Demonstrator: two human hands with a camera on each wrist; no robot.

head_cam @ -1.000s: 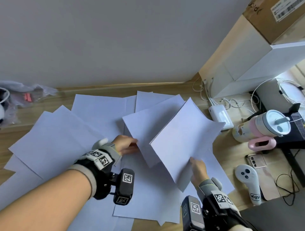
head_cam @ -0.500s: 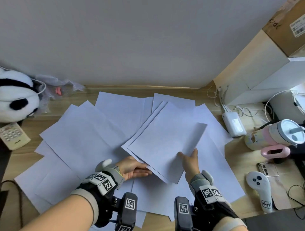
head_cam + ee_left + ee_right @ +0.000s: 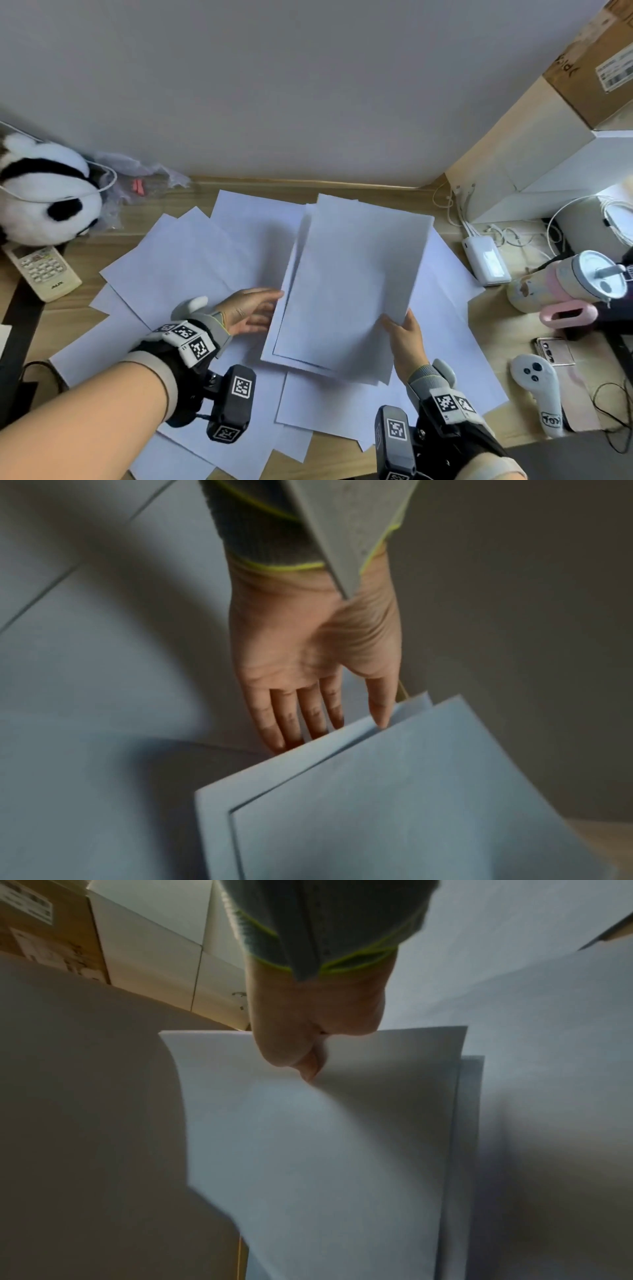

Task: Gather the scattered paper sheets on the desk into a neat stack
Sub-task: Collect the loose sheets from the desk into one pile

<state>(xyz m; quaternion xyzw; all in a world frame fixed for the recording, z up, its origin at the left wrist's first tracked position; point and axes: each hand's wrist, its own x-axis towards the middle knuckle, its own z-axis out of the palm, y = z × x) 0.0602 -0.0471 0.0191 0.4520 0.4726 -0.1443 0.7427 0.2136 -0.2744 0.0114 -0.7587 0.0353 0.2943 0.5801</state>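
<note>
Several white paper sheets [image 3: 178, 260] lie scattered and overlapping across the wooden desk [image 3: 479, 329]. A small gathered bundle of sheets [image 3: 352, 284] is lifted above them in the middle. My right hand [image 3: 404, 339] pinches the bundle's near right corner, thumb on top [image 3: 308, 1066]. My left hand [image 3: 250, 311] is at the bundle's left edge with straight fingers [image 3: 291, 723] slipped under the sheets [image 3: 411, 804], palm up.
A panda plush [image 3: 44, 195] and a remote control [image 3: 42, 270] sit at the left. On the right are a white charger [image 3: 486, 260] with cables, a pink tumbler [image 3: 561, 284], a phone [image 3: 553, 353], a white controller [image 3: 541, 390] and boxes [image 3: 548, 144].
The bundle has turned from slanted to nearly upright and squared up. My right hand slid to its right corner; my left hand moved up along its left edge.
</note>
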